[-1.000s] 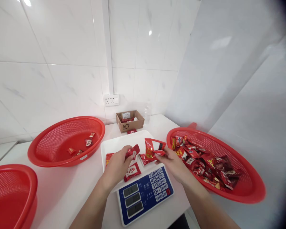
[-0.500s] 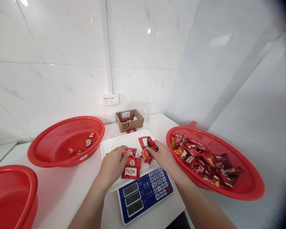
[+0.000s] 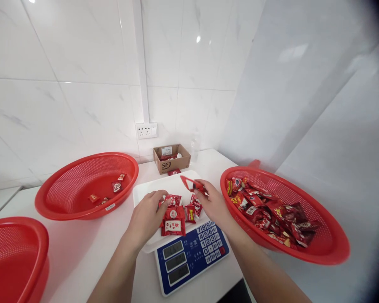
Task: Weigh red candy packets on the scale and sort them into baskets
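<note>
A white weighing pan sits on a blue electronic scale in front of me. Several red snack packets lie piled on the pan. My left hand rests on the pile's left side, fingers curled onto a packet. My right hand is over the pan's right side and pinches a red packet held up above the pile.
A red mesh basket full of red packets stands at the right. Another red basket with a few packets is at the left, and a third at the bottom left. A small cardboard box stands by the tiled wall.
Both hands have moved down and inward onto the pan. The packets that were spread out now sit gathered in a pile, and the right hand's packet has lowered toward it.
</note>
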Demonstrator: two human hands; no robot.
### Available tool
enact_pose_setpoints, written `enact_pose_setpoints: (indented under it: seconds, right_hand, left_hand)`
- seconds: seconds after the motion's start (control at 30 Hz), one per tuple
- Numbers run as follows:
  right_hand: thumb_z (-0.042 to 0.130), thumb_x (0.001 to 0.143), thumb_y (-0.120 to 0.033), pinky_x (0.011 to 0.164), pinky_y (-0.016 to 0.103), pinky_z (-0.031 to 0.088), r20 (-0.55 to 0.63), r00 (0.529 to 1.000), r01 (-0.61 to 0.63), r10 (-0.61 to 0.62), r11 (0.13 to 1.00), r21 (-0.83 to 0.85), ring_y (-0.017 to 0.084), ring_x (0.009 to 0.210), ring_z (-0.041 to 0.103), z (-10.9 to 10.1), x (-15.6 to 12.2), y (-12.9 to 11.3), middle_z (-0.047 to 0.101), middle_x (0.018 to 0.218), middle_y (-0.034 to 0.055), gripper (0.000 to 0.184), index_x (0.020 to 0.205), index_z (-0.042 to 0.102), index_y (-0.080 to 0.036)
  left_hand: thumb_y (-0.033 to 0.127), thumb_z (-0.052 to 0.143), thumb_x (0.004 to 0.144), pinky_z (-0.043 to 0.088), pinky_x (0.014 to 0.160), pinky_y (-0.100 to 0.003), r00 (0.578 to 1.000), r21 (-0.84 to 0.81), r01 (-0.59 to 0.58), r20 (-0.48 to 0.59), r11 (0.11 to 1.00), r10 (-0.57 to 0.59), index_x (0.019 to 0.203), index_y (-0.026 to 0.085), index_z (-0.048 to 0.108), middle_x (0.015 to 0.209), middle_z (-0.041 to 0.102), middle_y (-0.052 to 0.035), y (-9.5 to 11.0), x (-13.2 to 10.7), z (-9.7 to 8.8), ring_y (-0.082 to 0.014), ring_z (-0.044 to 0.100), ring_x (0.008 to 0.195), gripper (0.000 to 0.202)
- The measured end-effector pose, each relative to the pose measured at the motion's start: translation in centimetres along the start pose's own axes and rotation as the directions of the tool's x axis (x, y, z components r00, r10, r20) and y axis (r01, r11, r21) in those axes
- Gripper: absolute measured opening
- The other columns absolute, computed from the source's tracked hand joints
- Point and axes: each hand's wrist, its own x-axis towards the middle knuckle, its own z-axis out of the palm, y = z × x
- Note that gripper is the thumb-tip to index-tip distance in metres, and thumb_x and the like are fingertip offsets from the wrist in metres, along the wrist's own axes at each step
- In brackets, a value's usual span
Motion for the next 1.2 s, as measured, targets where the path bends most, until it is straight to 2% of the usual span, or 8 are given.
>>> enact_pose_setpoints:
  seconds: [0.1, 0.2, 0.3, 0.43, 0.67, 0.9, 1.03, 1.2]
  right_hand:
    - [0.043, 0.077, -0.012, 0.102, 0.04, 0.038, 0.124, 0.989, 0.094, -0.078, 0.987, -0.13, 0.02, 0.12, 0.048, 0.1, -0.5, 0.1, 0.053, 0.129, 0.0102, 0.049, 0.125, 0.05, -0.017]
    - [0.04, 0.074, -0.007, 0.108, 0.04, 0.031, 0.244, 0.967, 0.131, -0.071, 0.963, -0.237, 0.02, 0.126, 0.042, -0.3, -1.2, -0.1, 0.049, 0.133, 0.0099, 0.054, 0.126, 0.052, -0.017]
    - [0.041, 0.083, -0.017, 0.109, 0.045, 0.028, 0.339, 0.94, 0.147, -0.033, 0.936, -0.319, 0.024, 0.13, 0.037, -0.7, -1.8, -0.3, 0.048, 0.136, 0.0083, 0.044, 0.125, 0.055, -0.019]
    - [0.04, 0.089, -0.038, 0.108, 0.057, 0.018, 0.429, 0.9, 0.124, 0.076, 0.899, -0.42, 0.031, 0.136, 0.024, -0.7, -2.1, 0.0, 0.036, 0.147, 0.003, 0.047, 0.134, 0.046, -0.026]
    - [0.041, 0.088, -0.043, 0.11, 0.051, 0.016, 0.456, 0.886, 0.103, 0.08, 0.926, -0.362, 0.024, 0.14, 0.017, -1.3, -2.6, 0.3, 0.017, 0.153, 0.0066, 0.061, 0.144, 0.024, -0.026]
    - [0.044, 0.084, -0.024, 0.11, 0.047, 0.023, 0.387, 0.922, 0.12, -0.002, 0.952, -0.281, 0.022, 0.133, 0.033, -2.5, -3.5, 1.9, 0.04, 0.143, 0.0076, 0.058, 0.141, 0.032, -0.024]
    - [0.039, 0.082, -0.013, 0.111, 0.049, 0.022, 0.403, 0.915, 0.14, -0.02, 0.952, -0.271, 0.023, 0.136, 0.027, -2.8, -3.9, 2.0, 0.037, 0.145, 0.0076, 0.056, 0.138, 0.038, -0.024]
    - [0.043, 0.089, -0.037, 0.109, 0.056, 0.018, 0.448, 0.894, 0.183, -0.019, 0.928, -0.325, 0.029, 0.14, 0.014, -2.7, -3.6, 1.2, 0.024, 0.151, 0.0047, 0.05, 0.138, 0.039, -0.028]
  left_hand:
    - [0.031, 0.038, 0.09, 0.045, 0.083, -0.036, 1.0, 0.005, 0.0, 0.019, 1.0, 0.0, 0.111, 0.023, 0.055, 0.11, 0.062, -0.0057, -0.2, -0.1, -0.1, -0.0229, 0.056, 0.104, 0.028]
    - [0.034, 0.039, 0.089, 0.044, 0.087, -0.038, 0.999, 0.022, -0.014, 0.052, 1.0, 0.013, 0.116, 0.024, 0.053, 0.119, 0.058, -0.0073, -0.6, -0.2, -0.2, -0.0238, 0.052, 0.111, 0.032]
    - [0.036, 0.044, 0.088, 0.042, 0.092, -0.037, 0.99, 0.024, -0.082, 0.113, 0.996, 0.079, 0.121, 0.024, 0.051, 0.124, 0.055, -0.0077, -1.0, -0.3, 0.0, -0.0233, 0.049, 0.115, 0.036]
    - [0.042, 0.048, 0.086, 0.034, 0.102, -0.042, 0.957, 0.051, -0.137, 0.264, 0.989, 0.119, 0.132, 0.024, 0.044, 0.139, 0.044, -0.0081, -1.3, -0.4, 0.6, -0.0261, 0.037, 0.129, 0.049]
    - [0.051, 0.045, 0.086, 0.024, 0.109, -0.047, 0.927, 0.108, -0.135, 0.366, 0.985, 0.087, 0.14, 0.025, 0.033, 0.149, 0.029, -0.0064, -1.2, -0.1, 1.3, -0.0286, 0.018, 0.139, 0.062]
    - [0.053, 0.042, 0.087, 0.011, 0.111, -0.054, 0.939, 0.223, -0.121, 0.343, 0.967, 0.038, 0.144, 0.024, 0.022, 0.153, 0.017, -0.0083, -1.5, -1.1, 1.6, -0.0293, 0.004, 0.14, 0.068]
    - [0.054, 0.042, 0.087, 0.013, 0.11, -0.055, 0.952, 0.234, -0.097, 0.307, 0.967, 0.021, 0.145, 0.026, 0.021, 0.153, 0.014, -0.0096, -2.2, -2.7, 1.4, -0.0294, 0.003, 0.14, 0.067]
    - [0.053, 0.039, 0.089, 0.013, 0.109, -0.057, 0.943, 0.225, -0.09, 0.331, 0.97, 0.01, 0.143, 0.029, 0.025, 0.153, 0.015, -0.0093, -2.4, -4.1, 1.1, -0.0289, 0.004, 0.14, 0.061]
